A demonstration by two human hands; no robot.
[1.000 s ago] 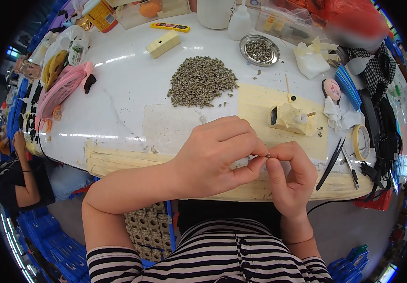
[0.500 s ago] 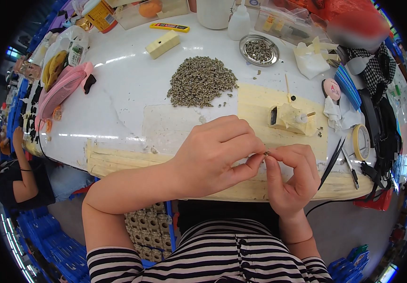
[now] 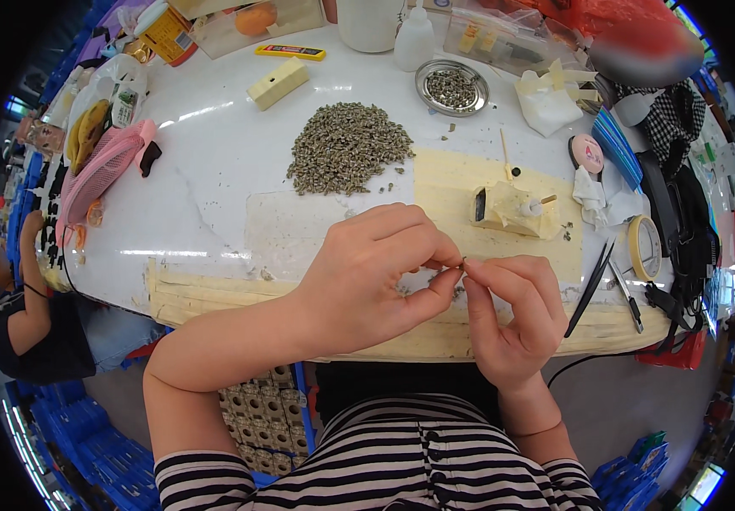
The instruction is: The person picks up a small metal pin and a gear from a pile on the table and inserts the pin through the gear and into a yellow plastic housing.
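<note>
Fingertips of my left hand [image 3: 376, 272] and my right hand [image 3: 516, 315] meet above the near part of the table. Between them a tiny metal part [image 3: 464, 261] is pinched, mostly hidden by the fingers. A few similar small parts lie on the table beneath my hands. Beyond my left hand sits a large heap of small grey-brown metal parts [image 3: 346, 149]. A round metal dish [image 3: 452, 88] farther back holds more of them. Right of the heap, a tape-wrapped block [image 3: 514, 210] with a small white nozzle rests on a taped yellowish sheet [image 3: 444, 179].
Black tweezers [image 3: 589, 289], a slim craft knife [image 3: 626, 296] and a tape roll [image 3: 644, 248] lie at the right. A cream block [image 3: 278, 83], a yellow cutter [image 3: 291, 53] and a white squeeze bottle [image 3: 414, 41] are at the back. Another person's arm [image 3: 35, 281] shows at far left.
The view has shifted slightly, moving the table's things a little left in the picture. My right fingers have shifted around the tiny part, and loose parts now show below my hands.
</note>
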